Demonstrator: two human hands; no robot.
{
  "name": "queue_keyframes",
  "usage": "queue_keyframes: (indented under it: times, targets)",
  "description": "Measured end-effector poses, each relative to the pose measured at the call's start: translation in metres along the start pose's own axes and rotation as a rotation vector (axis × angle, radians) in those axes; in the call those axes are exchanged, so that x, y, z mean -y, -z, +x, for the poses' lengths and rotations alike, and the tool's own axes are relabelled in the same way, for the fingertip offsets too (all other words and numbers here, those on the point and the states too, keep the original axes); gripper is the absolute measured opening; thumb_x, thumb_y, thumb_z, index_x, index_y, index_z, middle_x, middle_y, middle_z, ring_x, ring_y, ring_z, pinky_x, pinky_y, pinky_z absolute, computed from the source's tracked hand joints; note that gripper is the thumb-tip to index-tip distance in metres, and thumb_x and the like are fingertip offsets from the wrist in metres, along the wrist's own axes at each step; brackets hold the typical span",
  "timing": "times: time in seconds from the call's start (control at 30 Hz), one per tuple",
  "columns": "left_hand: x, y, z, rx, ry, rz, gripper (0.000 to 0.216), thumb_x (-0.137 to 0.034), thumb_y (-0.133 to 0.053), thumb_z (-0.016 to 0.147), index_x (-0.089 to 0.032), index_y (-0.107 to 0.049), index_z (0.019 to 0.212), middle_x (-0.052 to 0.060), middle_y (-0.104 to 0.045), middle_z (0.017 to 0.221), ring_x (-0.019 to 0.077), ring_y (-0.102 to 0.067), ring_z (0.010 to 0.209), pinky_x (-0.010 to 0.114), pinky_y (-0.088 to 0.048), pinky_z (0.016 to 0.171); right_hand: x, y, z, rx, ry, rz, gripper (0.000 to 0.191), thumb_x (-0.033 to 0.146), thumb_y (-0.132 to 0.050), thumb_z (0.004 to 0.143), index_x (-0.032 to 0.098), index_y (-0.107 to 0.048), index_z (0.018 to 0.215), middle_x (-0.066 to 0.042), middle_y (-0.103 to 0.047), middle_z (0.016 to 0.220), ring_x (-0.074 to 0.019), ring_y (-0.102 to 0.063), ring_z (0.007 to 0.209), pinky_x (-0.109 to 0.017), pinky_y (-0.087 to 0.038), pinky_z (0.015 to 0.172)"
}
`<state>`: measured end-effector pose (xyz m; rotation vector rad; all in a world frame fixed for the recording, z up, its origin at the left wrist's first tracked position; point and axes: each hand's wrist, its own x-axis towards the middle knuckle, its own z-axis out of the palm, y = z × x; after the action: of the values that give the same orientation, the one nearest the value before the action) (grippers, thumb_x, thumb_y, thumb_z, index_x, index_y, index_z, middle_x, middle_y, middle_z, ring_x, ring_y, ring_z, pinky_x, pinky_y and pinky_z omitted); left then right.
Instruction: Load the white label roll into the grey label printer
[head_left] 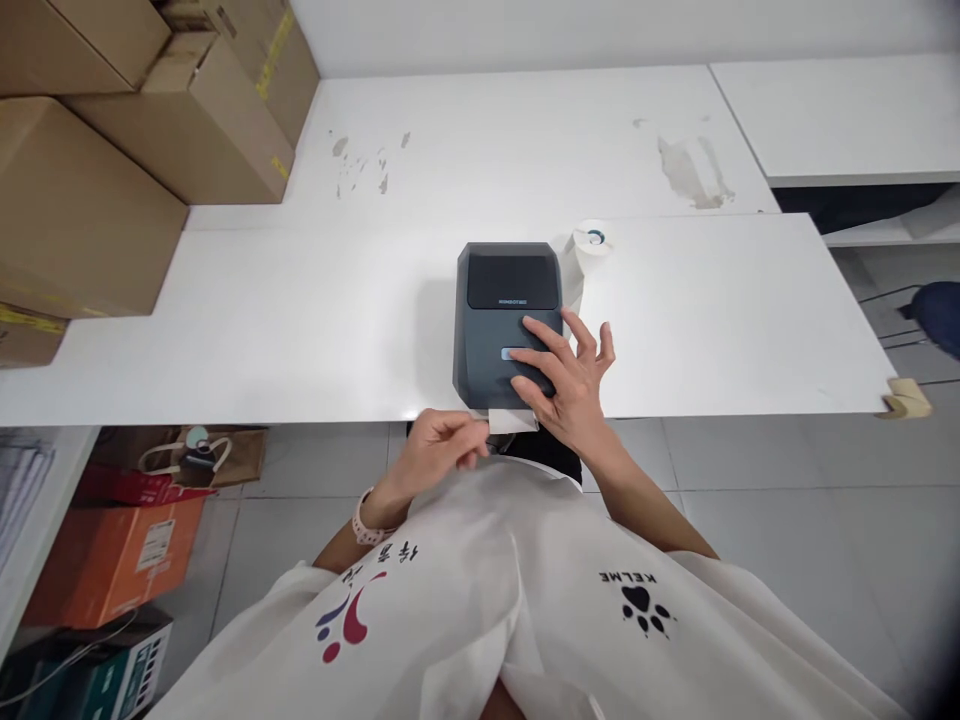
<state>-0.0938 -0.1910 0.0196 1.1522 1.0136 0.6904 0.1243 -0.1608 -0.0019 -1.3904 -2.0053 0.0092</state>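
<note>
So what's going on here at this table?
A person works at a white table with a dark label printer on it. Their right hand rests on the printer's top, a finger by its button. Their left hand pinches the white label sticking out of the front. A paper roll stands just behind the printer.

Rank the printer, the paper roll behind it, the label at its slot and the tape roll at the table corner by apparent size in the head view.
1. printer, clearly largest.
2. paper roll, partly hidden behind it.
3. label and tape roll look about alike; I won't rank them.
</note>
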Motion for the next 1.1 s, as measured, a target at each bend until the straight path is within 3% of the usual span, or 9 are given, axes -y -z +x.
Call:
queue_keyframes:
  times: [0.13, 0.23, 0.37, 0.57, 0.77, 0.87, 0.93, 1.0, 1.1]
  targets:
    - [-0.004, 0.007, 0.002, -0.491, -0.245, -0.118, 0.045, -0.045, -0.059, 0.094, -0.020, -0.066, 0.058, -0.001, -0.056, 0.050, 0.0089, -0.048, 0.047, 0.024, -0.038, 0.048, -0.002, -0.006, -0.015, -0.062, -0.030, 0.180, 0.054, 0.057, -0.036, 0.103, 0.032, -0.042, 0.150, -0.007, -0.021, 0.173, -0.0353, -0.023, 0.159, -0.062, -0.026, 0.123]
    - [0.006, 0.014, 0.015, -0.683, -0.257, -0.152, 0.038, -0.044, -0.057, 0.094, -0.020, -0.068, 0.067, 0.000, -0.059, 0.058, 0.0098, -0.051, 0.053, 0.024, -0.040, 0.051, -0.002, -0.008, -0.018, -0.131, -0.034, 0.260, 0.069, 0.063, -0.028, 0.102, 0.035, -0.014, 0.164, -0.006, -0.009, 0.176, -0.0364, -0.017, 0.161, -0.064, -0.028, 0.122]
    - [0.015, 0.023, 0.040, -0.640, -0.232, -0.039, 0.026, -0.045, -0.063, 0.091, -0.023, -0.069, 0.104, 0.006, -0.073, 0.103, 0.0162, -0.068, 0.091, 0.027, -0.054, 0.074, -0.002, 0.003, 0.019, -0.235, 0.012, 0.275, 0.075, 0.074, -0.014, 0.098, 0.039, -0.006, 0.164, -0.002, -0.007, 0.175, -0.0401, -0.010, 0.162, -0.066, -0.024, 0.124]
    - [0.001, 0.018, 0.086, -0.432, -0.205, 0.160, 0.060, -0.041, -0.066, 0.090, -0.031, -0.044, 0.144, 0.011, -0.048, 0.157, 0.0303, -0.046, 0.146, 0.044, -0.048, 0.111, -0.014, 0.018, 0.138, -0.493, 0.066, 0.276, 0.066, 0.072, -0.005, 0.099, 0.042, -0.008, 0.158, 0.000, -0.017, 0.170, -0.0262, -0.013, 0.163, -0.052, -0.028, 0.127]
    - [-0.003, 0.018, 0.115, -0.396, -0.211, 0.260, 0.067, -0.034, -0.065, 0.088, -0.029, -0.038, 0.149, 0.011, -0.049, 0.155, 0.0313, -0.050, 0.141, 0.044, -0.052, 0.107, -0.057, 0.025, 0.222, -0.216, -0.004, 0.439, 0.063, 0.048, -0.026, 0.107, 0.006, -0.025, 0.154, -0.016, -0.036, 0.166, -0.0159, -0.037, 0.152, -0.033, -0.025, 0.129]
    - [-0.001, 0.019, 0.119, -0.414, -0.240, 0.288, 0.065, -0.033, -0.063, 0.088, -0.030, -0.039, 0.149, 0.011, -0.051, 0.153, 0.0305, -0.054, 0.137, 0.044, -0.053, 0.105, -0.062, 0.035, 0.224, -0.098, -0.052, 0.349, 0.070, 0.046, -0.036, 0.108, 0.003, -0.014, 0.159, -0.016, -0.020, 0.174, -0.0168, -0.018, 0.161, -0.037, -0.010, 0.133]
    - [0.001, 0.020, 0.120, -0.427, -0.253, 0.299, 0.064, -0.032, -0.062, 0.089, -0.031, -0.040, 0.149, 0.010, -0.052, 0.154, 0.0302, -0.054, 0.137, 0.044, -0.053, 0.106, -0.054, 0.041, 0.210, -0.213, -0.011, 0.242, 0.071, 0.051, -0.041, 0.106, 0.009, -0.020, 0.159, -0.016, -0.019, 0.174, -0.0199, -0.014, 0.162, -0.042, -0.008, 0.133]
    - [0.003, 0.020, 0.121, -0.445, -0.251, 0.312, 0.064, -0.033, -0.062, 0.089, -0.031, -0.040, 0.149, 0.010, -0.052, 0.154, 0.0299, -0.054, 0.137, 0.044, -0.051, 0.107, -0.043, 0.042, 0.190, -0.301, 0.044, 0.149, 0.056, 0.051, -0.040, 0.106, 0.019, -0.038, 0.153, -0.014, -0.037, 0.166, -0.0251, -0.025, 0.158, -0.049, -0.016, 0.131]
    - [0.005, 0.020, 0.122, -0.478, -0.234, 0.337, 0.067, -0.034, -0.062, 0.088, -0.030, -0.039, 0.151, 0.010, -0.054, 0.153, 0.0301, -0.055, 0.137, 0.044, -0.051, 0.106, -0.029, 0.032, 0.160, 0.018, 0.066, 0.059, 0.042, 0.033, -0.032, 0.106, 0.024, -0.062, 0.134, -0.014, -0.065, 0.137, -0.0323, -0.055, 0.135, -0.054, -0.042, 0.115]
